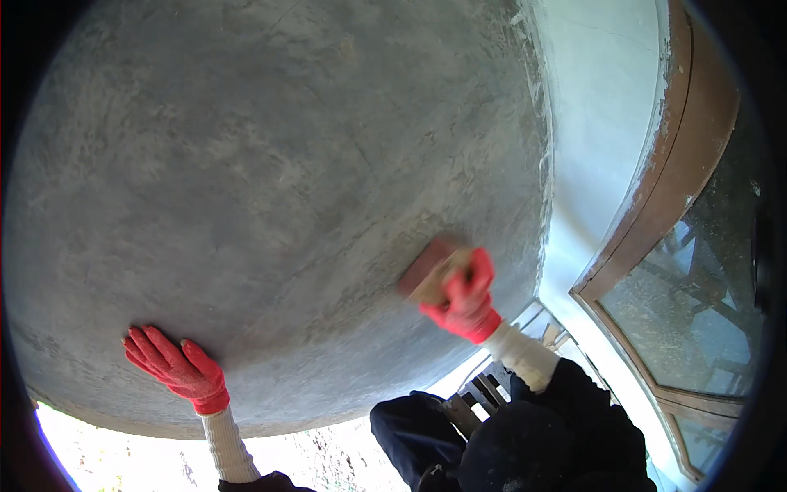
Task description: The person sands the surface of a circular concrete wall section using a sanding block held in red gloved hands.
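A broad grey cement surface (270,189), mottled and streaked with paler smears, fills most of the view. On its lower left my left hand (182,369), in a red glove, lies flat with fingers stretched out; it holds nothing. My right hand (469,297), gloved in red too, is closed around a tan block with a flat reddish-brown face, which looks like a sanding block (430,271). Motion blurs the block somewhat, and it sits against the lower right part of the cement. Pale knitted cuffs cover both wrists.
Along the right, a pale bluish-white wall strip (602,107) meets the cement at a rough edge. Beyond it stands a brown-framed glass window (697,303). My dark-clothed legs (418,435) and a slatted wooden piece (484,394) are below. Bright outdoor light (320,459) shows under the cement's lower edge.
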`<state>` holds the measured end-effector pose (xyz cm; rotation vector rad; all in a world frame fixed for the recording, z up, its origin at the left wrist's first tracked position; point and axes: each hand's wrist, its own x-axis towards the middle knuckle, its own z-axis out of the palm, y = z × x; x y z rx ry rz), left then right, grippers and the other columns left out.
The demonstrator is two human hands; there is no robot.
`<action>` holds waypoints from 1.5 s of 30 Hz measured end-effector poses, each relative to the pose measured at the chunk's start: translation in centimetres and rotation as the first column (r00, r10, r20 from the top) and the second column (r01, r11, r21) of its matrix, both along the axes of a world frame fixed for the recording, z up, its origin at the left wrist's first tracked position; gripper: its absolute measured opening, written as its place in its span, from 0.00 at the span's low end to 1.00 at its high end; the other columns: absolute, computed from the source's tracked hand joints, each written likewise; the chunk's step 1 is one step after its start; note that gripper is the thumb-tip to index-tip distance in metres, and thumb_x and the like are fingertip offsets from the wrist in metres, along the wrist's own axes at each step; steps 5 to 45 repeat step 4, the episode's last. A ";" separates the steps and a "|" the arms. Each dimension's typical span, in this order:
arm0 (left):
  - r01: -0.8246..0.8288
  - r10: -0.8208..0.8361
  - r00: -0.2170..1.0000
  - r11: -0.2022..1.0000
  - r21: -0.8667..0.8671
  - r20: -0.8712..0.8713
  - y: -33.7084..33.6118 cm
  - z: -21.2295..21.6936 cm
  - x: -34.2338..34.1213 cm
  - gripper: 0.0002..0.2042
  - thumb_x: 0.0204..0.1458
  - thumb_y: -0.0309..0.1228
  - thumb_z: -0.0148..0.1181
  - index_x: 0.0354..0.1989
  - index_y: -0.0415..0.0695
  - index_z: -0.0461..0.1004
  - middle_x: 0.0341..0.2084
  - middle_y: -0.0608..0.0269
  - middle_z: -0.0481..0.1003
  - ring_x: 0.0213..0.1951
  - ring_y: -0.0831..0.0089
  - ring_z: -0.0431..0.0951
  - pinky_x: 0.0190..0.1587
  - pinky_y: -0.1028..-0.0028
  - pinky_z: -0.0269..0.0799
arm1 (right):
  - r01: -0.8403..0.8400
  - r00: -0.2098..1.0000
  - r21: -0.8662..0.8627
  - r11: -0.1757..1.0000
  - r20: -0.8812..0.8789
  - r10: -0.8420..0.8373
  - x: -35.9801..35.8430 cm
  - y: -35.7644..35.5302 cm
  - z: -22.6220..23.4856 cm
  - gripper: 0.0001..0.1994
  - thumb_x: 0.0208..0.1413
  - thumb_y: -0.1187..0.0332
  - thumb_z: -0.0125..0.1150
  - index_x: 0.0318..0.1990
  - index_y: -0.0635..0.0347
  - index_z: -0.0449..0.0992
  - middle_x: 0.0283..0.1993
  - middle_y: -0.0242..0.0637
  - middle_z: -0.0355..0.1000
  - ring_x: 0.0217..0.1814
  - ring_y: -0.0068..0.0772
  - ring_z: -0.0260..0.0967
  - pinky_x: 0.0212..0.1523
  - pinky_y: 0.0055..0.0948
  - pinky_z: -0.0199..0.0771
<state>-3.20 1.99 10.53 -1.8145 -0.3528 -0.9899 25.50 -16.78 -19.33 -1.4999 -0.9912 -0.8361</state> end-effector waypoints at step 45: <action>0.002 -0.002 1.000 1.000 0.003 -0.018 0.3 0.2 -0.5 0.27 0.62 0.39 0.42 0.68 0.39 0.54 0.67 0.44 0.52 0.68 0.40 0.49 0.66 0.41 0.43 | 0.002 0.997 0.059 0.998 -0.075 0.003 1.1 0.7 -2.7 0.47 0.26 0.55 0.79 0.58 0.49 0.57 0.63 0.55 0.50 0.61 0.67 0.50 0.51 0.63 0.61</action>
